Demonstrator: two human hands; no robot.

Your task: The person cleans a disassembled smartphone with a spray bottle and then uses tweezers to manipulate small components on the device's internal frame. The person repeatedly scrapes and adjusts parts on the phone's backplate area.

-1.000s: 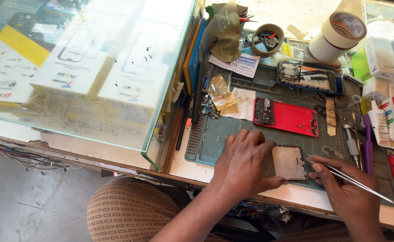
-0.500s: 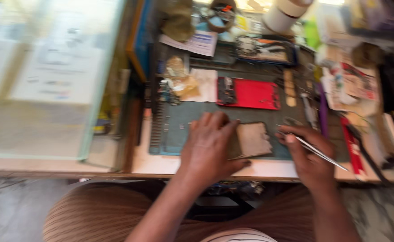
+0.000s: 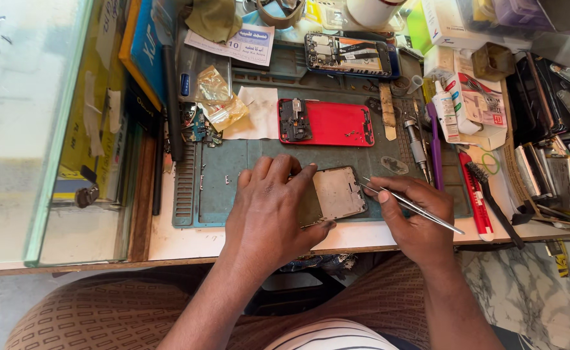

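Note:
My left hand (image 3: 269,207) lies flat on the green work mat (image 3: 220,178) and presses down the left part of a grey phone frame (image 3: 339,192). My right hand (image 3: 411,217) grips thin metal tweezers (image 3: 413,207), whose tips touch the frame's right edge. A red phone back cover (image 3: 337,123) with a dark circuit board on its left end lies just beyond the frame. Farther back rests an opened blue phone (image 3: 352,55) showing its inner parts.
A glass counter top (image 3: 19,123) fills the left. A screwdriver (image 3: 417,146), a purple tool (image 3: 435,142), a red-handled tool (image 3: 474,194), a black brush (image 3: 492,201), a small bottle (image 3: 446,110), boxes and phone parts crowd the right. A tape roll (image 3: 370,10) sits at the back.
The view has tipped down and steadied over the mat. Both hands stay on the grey frame, with the tweezers still at its right edge.

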